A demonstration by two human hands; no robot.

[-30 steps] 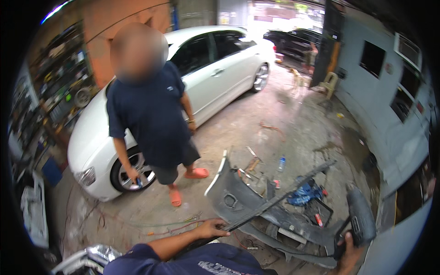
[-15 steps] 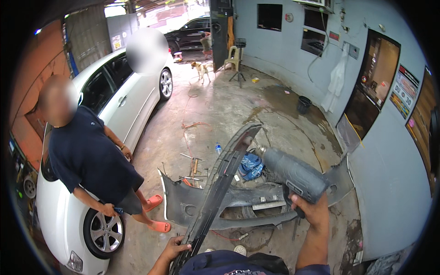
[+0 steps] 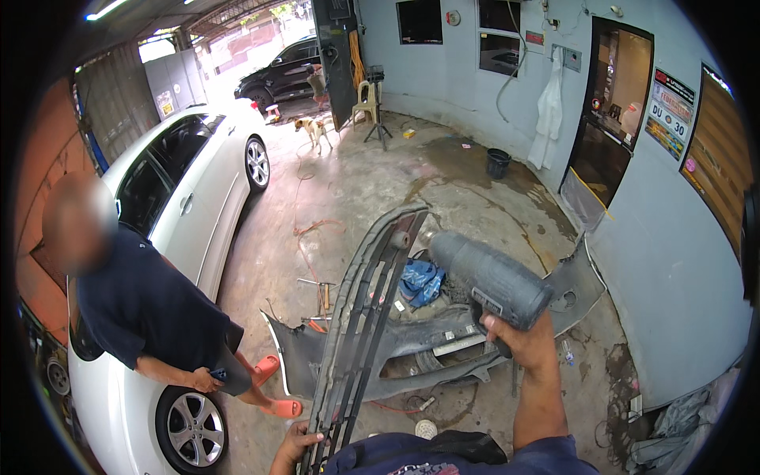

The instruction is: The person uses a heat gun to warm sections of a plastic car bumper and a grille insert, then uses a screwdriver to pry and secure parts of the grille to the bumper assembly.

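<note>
My left hand (image 3: 294, 443) grips the lower end of a long black slatted bumper grille (image 3: 354, 317), thumb on its near face. The grille rises at a slant, its far end curving to the right. In my right hand (image 3: 518, 339) is a dark grey heat gun (image 3: 495, 281), held by its handle. The gun's metal nozzle (image 3: 427, 235) points left at the grille's upper end, close to a round boss there; I cannot tell whether they touch. Below both lies a grey car bumper (image 3: 419, 348) on the concrete floor, partly hidden by the grille.
At my left a person (image 3: 142, 301) in dark clothes stands beside a white car (image 3: 206, 206), a phone in one hand. A hammer (image 3: 324, 294), a blue cloth bundle (image 3: 421, 281) and an orange cord (image 3: 317, 227) lie on the floor. Farther off are a dog (image 3: 314, 131) and black bucket (image 3: 497, 163).
The view has shifted right. The grille has turned so its open slats show more, and the heat gun stays near its upper end. The other person's phone is now in clearer sight.
</note>
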